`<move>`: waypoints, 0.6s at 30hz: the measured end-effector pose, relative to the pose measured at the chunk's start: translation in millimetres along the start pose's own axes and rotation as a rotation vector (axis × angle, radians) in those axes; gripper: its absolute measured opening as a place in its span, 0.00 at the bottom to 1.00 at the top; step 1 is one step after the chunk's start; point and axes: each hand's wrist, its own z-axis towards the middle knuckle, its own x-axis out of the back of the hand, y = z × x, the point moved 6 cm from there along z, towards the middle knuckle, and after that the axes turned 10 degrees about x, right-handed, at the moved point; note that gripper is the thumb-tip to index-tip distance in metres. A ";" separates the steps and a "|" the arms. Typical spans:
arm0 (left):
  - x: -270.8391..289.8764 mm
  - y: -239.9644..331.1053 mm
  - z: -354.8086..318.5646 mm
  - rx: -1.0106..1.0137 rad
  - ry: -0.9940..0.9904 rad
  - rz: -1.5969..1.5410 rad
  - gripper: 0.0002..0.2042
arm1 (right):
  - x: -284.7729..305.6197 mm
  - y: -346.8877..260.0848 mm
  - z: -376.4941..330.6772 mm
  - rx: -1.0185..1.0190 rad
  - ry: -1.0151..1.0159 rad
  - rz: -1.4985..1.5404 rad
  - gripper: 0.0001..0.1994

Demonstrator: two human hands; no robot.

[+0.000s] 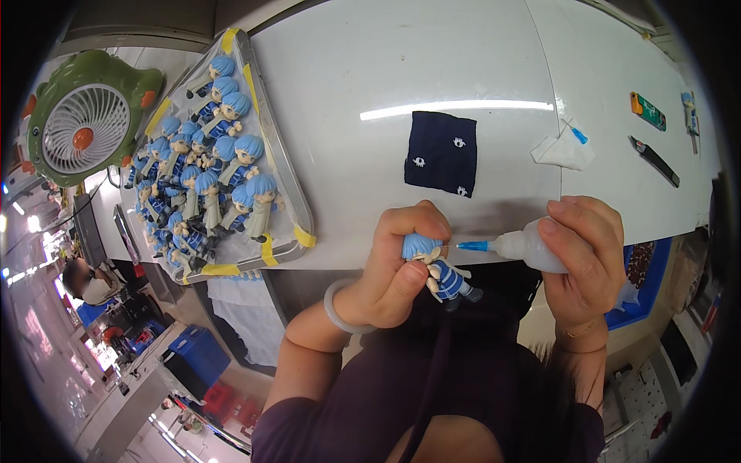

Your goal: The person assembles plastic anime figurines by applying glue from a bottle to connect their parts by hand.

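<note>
My left hand [401, 262] is closed round a small figurine [448, 279] with light blue hair and a blue outfit, its legs pointing down to the right. In my right hand [583, 258] is a white squeeze bottle [532, 245] with a blue needle tip, lying nearly level. The thin needle points left and its end is at the figurine's head; whether it touches I cannot tell. Beyond my hands a dark blue cloth [440, 153] with small white prints lies on the white table [332, 92].
At the left, a metal tray [297, 212] edged with yellow tape holds many similar figurines. A green fan [85, 116] stands beyond it. To the right lie a folded white cloth [567, 150] with a blue needle tip [579, 136], a blade box [648, 111], black tweezers [654, 160] and another figurine [689, 112].
</note>
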 end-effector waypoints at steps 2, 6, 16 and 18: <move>-0.3 -0.3 0.2 0.003 0.005 0.001 0.18 | 0.2 0.1 0.0 -0.001 0.003 -0.002 0.20; -0.3 0.0 0.7 0.013 0.001 0.011 0.18 | 2.5 -2.0 2.8 0.007 -0.015 -0.023 0.18; -0.2 0.8 0.5 -0.003 0.001 0.063 0.18 | 13.4 -18.6 15.8 0.049 -0.077 -0.127 0.16; 0.1 0.4 0.5 0.002 0.006 0.070 0.18 | 14.1 -20.1 17.0 0.058 -0.073 -0.138 0.16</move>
